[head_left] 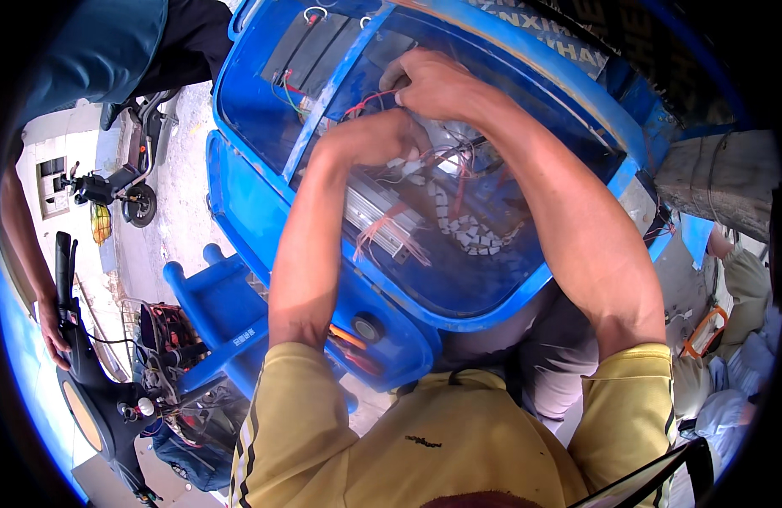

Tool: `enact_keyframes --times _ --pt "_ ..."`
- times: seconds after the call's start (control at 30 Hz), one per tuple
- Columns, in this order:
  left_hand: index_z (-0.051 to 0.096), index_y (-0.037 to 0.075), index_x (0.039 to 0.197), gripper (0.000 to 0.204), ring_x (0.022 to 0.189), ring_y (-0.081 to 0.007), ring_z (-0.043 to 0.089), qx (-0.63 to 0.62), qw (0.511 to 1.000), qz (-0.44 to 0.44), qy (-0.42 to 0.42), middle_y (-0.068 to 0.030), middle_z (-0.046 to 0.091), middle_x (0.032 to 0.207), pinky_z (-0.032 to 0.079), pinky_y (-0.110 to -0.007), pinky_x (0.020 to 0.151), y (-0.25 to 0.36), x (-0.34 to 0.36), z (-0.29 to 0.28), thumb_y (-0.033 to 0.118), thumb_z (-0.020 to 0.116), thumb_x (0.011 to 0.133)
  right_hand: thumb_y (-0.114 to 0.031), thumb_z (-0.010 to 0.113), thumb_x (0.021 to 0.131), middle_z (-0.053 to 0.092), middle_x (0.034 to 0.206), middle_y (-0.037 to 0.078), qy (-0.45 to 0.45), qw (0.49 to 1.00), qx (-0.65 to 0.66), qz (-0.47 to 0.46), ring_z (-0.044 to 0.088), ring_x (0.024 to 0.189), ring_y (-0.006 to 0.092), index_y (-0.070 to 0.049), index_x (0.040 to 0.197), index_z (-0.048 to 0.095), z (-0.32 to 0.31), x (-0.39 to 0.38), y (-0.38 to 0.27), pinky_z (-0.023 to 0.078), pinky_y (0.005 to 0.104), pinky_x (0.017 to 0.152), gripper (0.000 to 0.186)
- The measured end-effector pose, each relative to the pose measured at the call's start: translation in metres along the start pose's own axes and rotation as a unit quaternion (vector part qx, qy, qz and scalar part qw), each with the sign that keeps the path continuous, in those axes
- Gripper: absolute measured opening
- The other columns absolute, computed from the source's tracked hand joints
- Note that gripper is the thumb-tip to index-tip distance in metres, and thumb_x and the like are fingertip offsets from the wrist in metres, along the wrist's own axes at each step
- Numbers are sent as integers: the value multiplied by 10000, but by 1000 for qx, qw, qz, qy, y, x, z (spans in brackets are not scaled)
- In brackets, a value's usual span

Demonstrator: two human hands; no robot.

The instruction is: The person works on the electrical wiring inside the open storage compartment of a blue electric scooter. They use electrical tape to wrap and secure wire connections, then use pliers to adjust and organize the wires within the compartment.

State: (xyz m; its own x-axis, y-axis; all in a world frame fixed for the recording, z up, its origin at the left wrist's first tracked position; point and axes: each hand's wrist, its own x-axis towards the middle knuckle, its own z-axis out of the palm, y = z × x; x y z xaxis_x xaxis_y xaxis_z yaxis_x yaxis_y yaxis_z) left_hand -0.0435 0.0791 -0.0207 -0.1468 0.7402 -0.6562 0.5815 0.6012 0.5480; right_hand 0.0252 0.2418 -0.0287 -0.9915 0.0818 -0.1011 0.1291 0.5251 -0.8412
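Both my arms reach into an open blue compartment [492, 317] full of wiring. My left hand [382, 138] is closed among the wires, its fingertips partly hidden beside white connectors [408, 169]. Just beyond it, my right hand [429, 83] is curled, with finger and thumb pinched at a thin red wire [366, 105]. Below the hands lies a silver finned metal box [378, 216] with a bundle of pale red wires [391, 233]. A chain of white connectors [467, 233] curves across the compartment floor. Dark batteries [323, 55] sit beyond the blue crossbar [336, 89].
A blue lid [256, 199] hangs along the left side, with an orange-handled tool [347, 337] by its lower end. Left of it are a blue plastic stool [217, 305], scooter handlebars [65, 288] with another person's hand [52, 334], and a parked scooter [129, 182]. A wooden beam [717, 182] juts in at right.
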Motion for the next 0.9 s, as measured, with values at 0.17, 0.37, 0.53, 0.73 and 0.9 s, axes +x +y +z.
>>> enact_keyframes --times 0.17,0.37,0.53,0.73,0.9 --pt "796 40 1180 263 1127 -261 688 8 999 -42 21 -127 775 1156 491 -382 1033 0 0 -2 35 651 961 -107 679 915 771 1173 213 57 993 -85 -59 735 1112 378 -34 1173 780 -19 -17 -20 564 460 978 287" --pt "796 117 1252 310 1163 -279 723 12 997 -51 48 -125 790 1208 523 -409 985 -13 8 2 196 652 989 -155 725 903 767 1126 219 -21 987 -158 -11 728 1103 407 -18 1105 781 -40 -63 -54 576 480 957 250" --pt "777 -10 1194 264 1133 -266 688 -38 999 -18 22 -143 778 1176 486 -386 1037 -12 10 2 79 667 972 -189 757 908 737 1159 182 -77 951 -300 11 721 1118 400 -34 1105 763 -16 -97 -26 583 501 938 251" --pt "772 -24 1186 276 1098 -254 696 -39 999 0 27 -128 786 1146 506 -374 994 0 1 0 69 685 941 -116 724 902 714 1210 180 -82 949 -304 -6 704 1147 413 -32 1083 758 -4 -95 -2 571 512 964 202" --pt "774 -29 1154 283 1022 -269 718 -86 995 19 41 -141 790 1090 530 -380 940 -10 3 3 33 660 903 17 628 892 743 1172 271 -110 964 -242 22 712 1143 438 12 1130 775 -17 -88 -14 585 503 947 279"
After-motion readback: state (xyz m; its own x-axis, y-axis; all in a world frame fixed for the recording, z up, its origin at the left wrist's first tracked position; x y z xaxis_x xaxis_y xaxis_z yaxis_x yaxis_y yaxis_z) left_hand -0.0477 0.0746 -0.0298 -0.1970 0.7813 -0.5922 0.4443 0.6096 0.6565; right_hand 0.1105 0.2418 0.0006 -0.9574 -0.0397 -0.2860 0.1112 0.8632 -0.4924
